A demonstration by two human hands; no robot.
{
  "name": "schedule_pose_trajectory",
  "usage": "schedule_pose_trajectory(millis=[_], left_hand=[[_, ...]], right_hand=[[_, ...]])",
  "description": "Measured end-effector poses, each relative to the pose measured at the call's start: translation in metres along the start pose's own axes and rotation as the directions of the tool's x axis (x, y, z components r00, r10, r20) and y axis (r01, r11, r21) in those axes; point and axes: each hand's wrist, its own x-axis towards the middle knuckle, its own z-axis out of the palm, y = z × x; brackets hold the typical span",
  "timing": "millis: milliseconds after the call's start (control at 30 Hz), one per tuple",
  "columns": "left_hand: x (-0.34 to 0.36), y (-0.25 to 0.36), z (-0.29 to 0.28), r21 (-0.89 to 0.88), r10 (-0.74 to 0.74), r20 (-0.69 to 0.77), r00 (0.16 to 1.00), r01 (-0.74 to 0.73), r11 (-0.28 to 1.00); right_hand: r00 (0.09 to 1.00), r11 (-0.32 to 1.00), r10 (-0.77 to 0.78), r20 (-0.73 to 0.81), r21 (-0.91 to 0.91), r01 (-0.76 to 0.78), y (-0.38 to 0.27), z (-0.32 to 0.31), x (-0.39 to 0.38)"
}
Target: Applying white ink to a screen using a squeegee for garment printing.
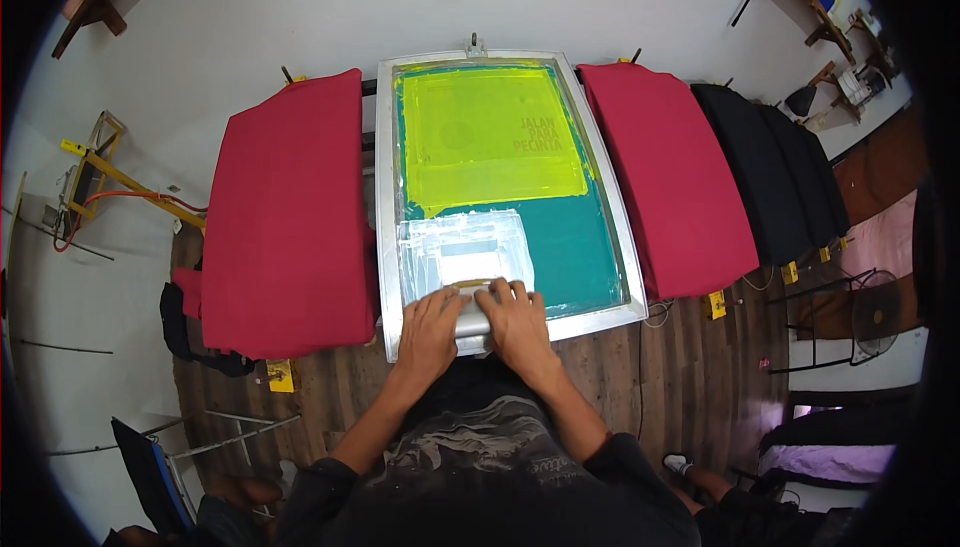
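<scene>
A silk-screen frame [609, 209] with pale metal edges lies in front of me. Yellow-green covers the far part of its mesh [470, 162], which bears a small printed design; teal [570, 247] shows in the nearer part. White ink [470, 232] is smeared at the near left, around a paler rectangle. At the near end of the frame, my left hand [430, 329] and my right hand [516, 325] grip a squeegee [472, 323] side by side, fingers curled over its grey handle. Its blade edge is mostly hidden by my hands.
Red cloth covers boards to the left [285, 217] and right [668, 177] of the frame. Black-covered boards [755, 172] stand farther right. A yellow metal arm [150, 179] with an orange hose is at left. Other people's legs show at the lower left and lower right.
</scene>
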Motion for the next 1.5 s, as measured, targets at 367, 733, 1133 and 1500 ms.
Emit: schedule_pose_trajectory(millis=[367,733,1133,1500], left_hand=[[0.008,0.013,-0.023,0.024,-0.056,0.13,0.99,0.053,0.998],[-0.012,0.018,-0.023,-0.017,-0.055,0.197,0.979,0.06,0.998],[0.086,-0.029,-0.02,-0.009,-0.106,0.212,0.972,0.11,0.994],[0.02,0.015,-0.044,-0.055,-0.068,0.377,0.924,0.095,0.994]], right_hand=[[0.994,0.999,-0.003,0.107,0.045,-0.002,-0.002,-0.026,0.002],[0.972,0.995,-0.029,0.232,0.102,0.005,-0.005,-0.028,-0.013],[0.965,0.996,-0.023,0.26,0.084,0.001,0.033,-0.024,0.092],[0.956,0.973,-0.011,0.293,0.225,-0.057,0.01,-0.024,0.008]])
